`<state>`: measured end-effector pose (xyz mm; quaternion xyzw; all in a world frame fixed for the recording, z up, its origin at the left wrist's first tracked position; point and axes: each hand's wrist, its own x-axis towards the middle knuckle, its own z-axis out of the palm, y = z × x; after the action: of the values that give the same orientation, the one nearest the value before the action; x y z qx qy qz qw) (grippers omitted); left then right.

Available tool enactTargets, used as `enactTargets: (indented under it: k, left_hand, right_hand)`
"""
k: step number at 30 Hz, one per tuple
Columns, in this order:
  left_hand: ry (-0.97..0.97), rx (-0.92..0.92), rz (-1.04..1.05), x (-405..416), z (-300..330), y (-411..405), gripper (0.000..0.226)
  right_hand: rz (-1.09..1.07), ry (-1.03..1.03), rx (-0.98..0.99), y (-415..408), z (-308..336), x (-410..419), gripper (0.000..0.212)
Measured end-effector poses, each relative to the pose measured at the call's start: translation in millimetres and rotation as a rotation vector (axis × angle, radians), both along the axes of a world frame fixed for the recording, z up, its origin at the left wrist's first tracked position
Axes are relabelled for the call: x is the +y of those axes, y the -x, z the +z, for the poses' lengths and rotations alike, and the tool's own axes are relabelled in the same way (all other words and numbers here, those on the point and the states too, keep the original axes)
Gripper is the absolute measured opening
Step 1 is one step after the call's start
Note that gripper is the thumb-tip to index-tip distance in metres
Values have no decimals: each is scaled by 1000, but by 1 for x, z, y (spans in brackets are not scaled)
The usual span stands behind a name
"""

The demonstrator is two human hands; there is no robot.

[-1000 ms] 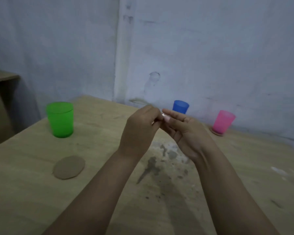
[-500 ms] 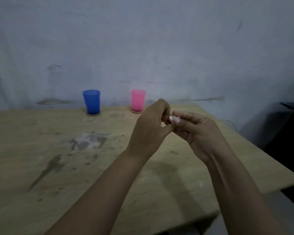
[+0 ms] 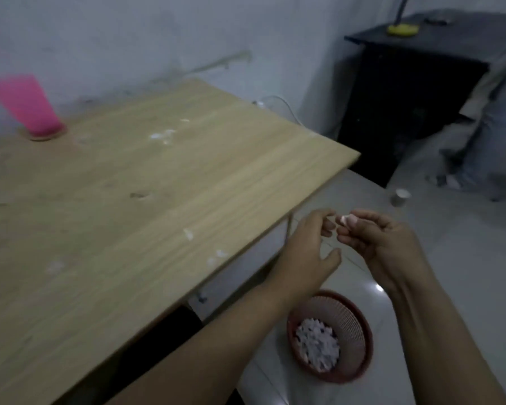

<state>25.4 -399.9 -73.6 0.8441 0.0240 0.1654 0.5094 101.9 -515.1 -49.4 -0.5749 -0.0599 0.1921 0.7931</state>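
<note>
My right hand (image 3: 386, 244) pinches a small white scrap (image 3: 343, 220) between thumb and fingertips. My left hand (image 3: 304, 252) is just left of it, fingers loosely curled toward the scrap and thumb spread away, holding nothing. Both hands hover past the right edge of the wooden table (image 3: 158, 185), above the floor. Below them on the floor stands a red mesh basket (image 3: 355, 323) with a heap of white scraps (image 3: 319, 344) inside.
A pink cup (image 3: 27, 106) stands on a brown coaster (image 3: 43, 136) at the table's far left. Loose white bits (image 3: 188, 233) lie on the tabletop. A black cabinet (image 3: 406, 97) stands at the right wall, and a small metal cylinder (image 3: 400, 197) sits on the floor.
The view has swung right and down, past the green and blue cups. Both hands moved off the table over the basket. My left hand has let go and drawn slightly away from the scrap.
</note>
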Motion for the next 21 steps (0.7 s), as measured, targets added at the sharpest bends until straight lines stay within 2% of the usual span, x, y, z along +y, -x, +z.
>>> enactTargets:
  k: [3,5,10,13,17,21]
  left_hand:
    - [148,167,6,-19,-50,-17,48]
    - [163,307,-13,-28,-87,-26,43]
    - [-65,650,-196,-26,-171,-27,38]
    - [-115,820,-241,-19,-199,-21,39]
    - [-129,948,-245,-22,-217,-13,40]
    - [-109,981,-255,-33,-218,-15,44]
  right_hand:
    - [-90,53,132,-4,-55,-32,13]
    - [-157,91,250,-2,-97,-50,8]
    - [-258,286,555,14,-199,-66,10]
    - [-283,338,720,21,-244,-65,11]
    - [-248,409,851,21,-278,-66,43]
    - [-218,509,852,17,-282,-72,48]
